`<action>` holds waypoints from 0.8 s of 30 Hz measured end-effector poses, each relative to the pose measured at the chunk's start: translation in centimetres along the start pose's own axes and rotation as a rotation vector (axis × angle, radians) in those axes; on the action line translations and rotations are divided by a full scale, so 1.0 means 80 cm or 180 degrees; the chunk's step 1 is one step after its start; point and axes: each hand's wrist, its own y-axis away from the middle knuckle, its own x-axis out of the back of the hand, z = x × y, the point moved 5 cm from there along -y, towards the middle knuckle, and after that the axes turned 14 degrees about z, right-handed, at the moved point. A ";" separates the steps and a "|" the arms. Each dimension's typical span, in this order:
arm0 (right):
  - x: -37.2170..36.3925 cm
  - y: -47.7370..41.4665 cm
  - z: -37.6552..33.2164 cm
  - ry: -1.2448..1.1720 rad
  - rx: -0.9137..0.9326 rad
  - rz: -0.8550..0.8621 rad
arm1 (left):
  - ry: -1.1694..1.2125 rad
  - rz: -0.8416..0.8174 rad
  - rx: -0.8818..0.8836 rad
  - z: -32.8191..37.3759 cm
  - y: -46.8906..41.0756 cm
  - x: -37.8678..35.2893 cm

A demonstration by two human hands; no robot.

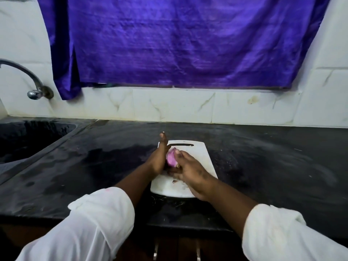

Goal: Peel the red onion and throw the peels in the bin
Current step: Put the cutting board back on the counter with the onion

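At the far left a curved metal tap (pixel 28 80) stuck out of the tiled wall above the dark sink (pixel 28 140), and a purple curtain (pixel 169 44) hung across the wall behind the black counter (pixel 263 157). My white left sleeve (pixel 90 223) reached in towards the middle. My left grip (pixel 159 159) lay against the left side of the red onion (pixel 171 157), with one finger pointing straight out ahead. Its other fingers ran under the onion, where I could not tell how far they curled. The red onion sat between both grips, just over the left part of the white cutting board (pixel 199 153), with its pale pink flesh showing. My right grip (pixel 190 168) held it narrowly from the right, fingers curled over its top and side. A few peel scraps (pixel 176 181) lay on the board below my hands. My right sleeve (pixel 282 232) came in from the lower right.
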 end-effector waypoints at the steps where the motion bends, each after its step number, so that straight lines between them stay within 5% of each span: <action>1: 0.006 0.001 -0.006 -0.0275 -0.0094 0.0050 | -0.0078 -0.0055 0.0004 0.001 0.002 0.001; 6: 0.061 -0.045 -0.030 -0.0814 -0.0142 0.1096 | -0.1468 -0.0486 -0.0488 -0.003 0.021 -0.010; 11: 0.056 -0.051 -0.017 -0.0823 -0.0122 0.1133 | -0.3050 -0.0898 -0.1498 -0.011 0.056 -0.030; 24: 0.043 -0.030 -0.031 -0.0304 0.0146 0.0996 | -0.3303 -0.1158 -0.2474 -0.023 0.152 0.003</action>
